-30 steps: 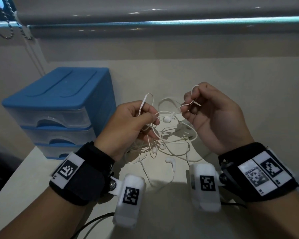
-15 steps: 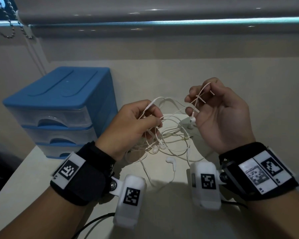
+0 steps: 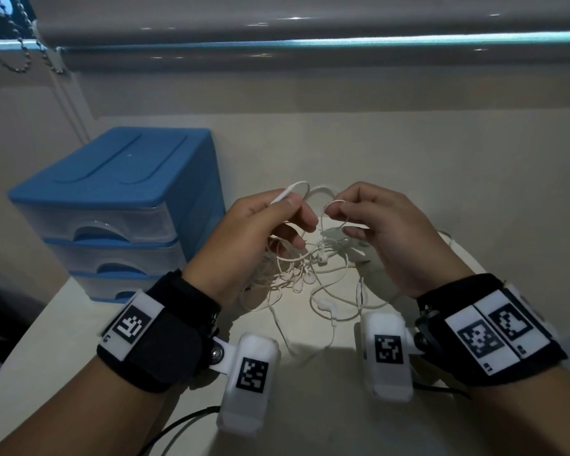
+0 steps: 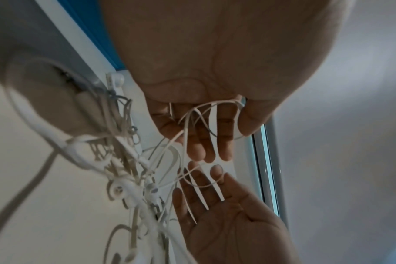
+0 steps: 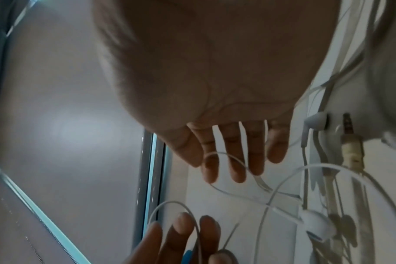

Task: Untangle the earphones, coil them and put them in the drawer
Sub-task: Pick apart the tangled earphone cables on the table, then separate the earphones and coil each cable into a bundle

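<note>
Mid-frame above the bench (image 3: 408,166), both hands pinch loops of the tangled earphones (image 3: 313,274), left hand (image 3: 254,238) anchoring, right hand (image 3: 385,238) teasing strands apart, drawer unit (image 3: 112,205) waiting left.

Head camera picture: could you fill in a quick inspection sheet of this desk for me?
Surface: pale desk, dimly lit.
Job's things: white earphones in a tangle, partly lifted, partly lying on the desk; blue drawer unit, three drawers, all shut.
Clutter: nothing seen.
Grips: left hand pinches an earphone wire; right hand pinches a loop of it.
Cables: dark lead runs from the left wrist camera.
Surroundings: window blind with bead chain behind the desk.
</note>
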Demonstrator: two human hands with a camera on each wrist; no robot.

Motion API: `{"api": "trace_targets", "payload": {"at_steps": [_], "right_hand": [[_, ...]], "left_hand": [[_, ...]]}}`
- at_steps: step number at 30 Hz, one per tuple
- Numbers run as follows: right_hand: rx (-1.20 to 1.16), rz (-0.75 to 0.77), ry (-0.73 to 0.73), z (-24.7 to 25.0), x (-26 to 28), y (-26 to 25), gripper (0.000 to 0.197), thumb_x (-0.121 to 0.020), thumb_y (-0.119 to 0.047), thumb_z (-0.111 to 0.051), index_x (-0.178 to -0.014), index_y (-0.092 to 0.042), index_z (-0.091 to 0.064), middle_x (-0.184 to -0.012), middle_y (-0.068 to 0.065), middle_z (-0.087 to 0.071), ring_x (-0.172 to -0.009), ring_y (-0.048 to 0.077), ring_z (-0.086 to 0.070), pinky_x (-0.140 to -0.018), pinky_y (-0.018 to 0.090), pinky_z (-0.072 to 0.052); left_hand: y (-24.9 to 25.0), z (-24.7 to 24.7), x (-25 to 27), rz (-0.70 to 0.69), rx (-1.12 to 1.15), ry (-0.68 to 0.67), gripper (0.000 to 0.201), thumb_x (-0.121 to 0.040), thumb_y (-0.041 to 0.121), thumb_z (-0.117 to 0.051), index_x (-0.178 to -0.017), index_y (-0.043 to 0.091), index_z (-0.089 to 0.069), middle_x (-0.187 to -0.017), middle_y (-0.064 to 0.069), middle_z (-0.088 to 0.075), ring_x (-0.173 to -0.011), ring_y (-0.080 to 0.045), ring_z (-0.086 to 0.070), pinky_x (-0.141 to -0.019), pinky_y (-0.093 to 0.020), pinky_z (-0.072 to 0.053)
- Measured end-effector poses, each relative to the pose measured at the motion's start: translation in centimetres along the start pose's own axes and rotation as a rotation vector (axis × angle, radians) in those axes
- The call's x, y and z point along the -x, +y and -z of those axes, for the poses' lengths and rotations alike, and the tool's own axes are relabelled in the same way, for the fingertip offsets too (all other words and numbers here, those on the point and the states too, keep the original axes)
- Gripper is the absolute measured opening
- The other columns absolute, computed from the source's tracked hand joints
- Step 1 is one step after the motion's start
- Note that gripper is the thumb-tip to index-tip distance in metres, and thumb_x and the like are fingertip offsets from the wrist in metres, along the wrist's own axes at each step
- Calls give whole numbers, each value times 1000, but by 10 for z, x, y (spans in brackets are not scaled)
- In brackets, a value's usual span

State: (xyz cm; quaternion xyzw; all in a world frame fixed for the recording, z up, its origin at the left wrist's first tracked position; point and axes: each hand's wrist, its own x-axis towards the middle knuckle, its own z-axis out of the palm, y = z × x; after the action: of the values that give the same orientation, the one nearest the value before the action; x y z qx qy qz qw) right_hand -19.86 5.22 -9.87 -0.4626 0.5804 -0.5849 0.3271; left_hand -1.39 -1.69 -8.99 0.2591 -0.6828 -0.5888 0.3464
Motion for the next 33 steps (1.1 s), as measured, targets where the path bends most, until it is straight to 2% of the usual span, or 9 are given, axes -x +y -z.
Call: {"api": "trace_targets", "payload": {"at_steps": [4,7,10,13,15,20,23,28,33], "right_hand": [[74,52,104,1,0,0,7,-85,-24,-66,-89,-23,-72,-99,-8,-73,-100,11,-65,-88,37,-51],[28,147,123,3,2,-3,25,-80,-28,-64,-104,-25,-70,-112,-3,-71,-100,4,-65,-73,17,-50],[5,232,81,2,7,-9,17,-83,-26,-63,-97,-19,-72,-99,-2,-72,-87,0,-62,-69,10,-45],[61,281,-20,-2,11,-10,13,-86,-24,-67,-86,-12,-73,-84,7,-69,-77,5,-58,-71,15,-44],[98,295,-70,-4,12,-9,10,-86,-22,-72,-84,-13,-73,-80,1,-68,-75,8,-56,-74,23,-45],[57,294,-55,-5,12,-9,7,-83,-21,-78,-85,-16,-74,-85,0,-70,-75,17,-56,-74,31,-50],[122,278,-178,-9,14,-11,16,-82,-27,-79,-95,-18,-79,-97,-2,-73,-83,26,-61,-79,41,-53],[304,255,-338,-21,18,-15,16,-85,-31,-80,-99,-25,-76,-104,-9,-64,-94,11,-55,-82,25,-38],[222,280,-343,-21,21,-30,13,-94,-16,-68,-83,-9,-67,-90,-17,-68,-88,7,-61,-85,31,-44]], "left_hand": [[-1,2,-2,-1,2,25,39,-106,30,-47,-90,7,-74,-95,-7,-72,-81,-21,-63,-72,-35,-47],[-2,3,-2,-8,-4,36,40,-99,39,-46,-90,13,-75,-99,-2,-71,-88,-18,-63,-77,-38,-47],[0,3,0,-23,-47,30,43,-96,45,-41,-92,20,-75,-107,10,-69,-101,-15,-59,-91,-44,-43],[3,2,4,-17,-82,15,44,-96,50,-38,-98,28,-76,-106,20,-67,-114,-19,-56,-109,-57,-39],[4,2,4,-24,-74,10,43,-96,50,-38,-102,29,-75,-115,16,-67,-122,-22,-55,-112,-64,-34],[6,1,6,-61,-18,-16,44,-102,45,-36,-113,27,-74,-138,10,-61,-137,-9,-47,-118,-56,-27],[7,-2,7,-67,-24,-79,45,-107,45,-29,-129,37,-67,-144,16,-57,-140,1,-42,-121,-49,-25],[8,-3,7,-34,-1,-120,40,-105,51,-32,-135,51,-59,-142,24,-55,-130,11,-49,-115,-38,-38],[6,0,6,-97,-69,-40,41,-108,49,-31,-130,43,-66,-142,11,-60,-138,-12,-49,-116,-52,-38]]}}
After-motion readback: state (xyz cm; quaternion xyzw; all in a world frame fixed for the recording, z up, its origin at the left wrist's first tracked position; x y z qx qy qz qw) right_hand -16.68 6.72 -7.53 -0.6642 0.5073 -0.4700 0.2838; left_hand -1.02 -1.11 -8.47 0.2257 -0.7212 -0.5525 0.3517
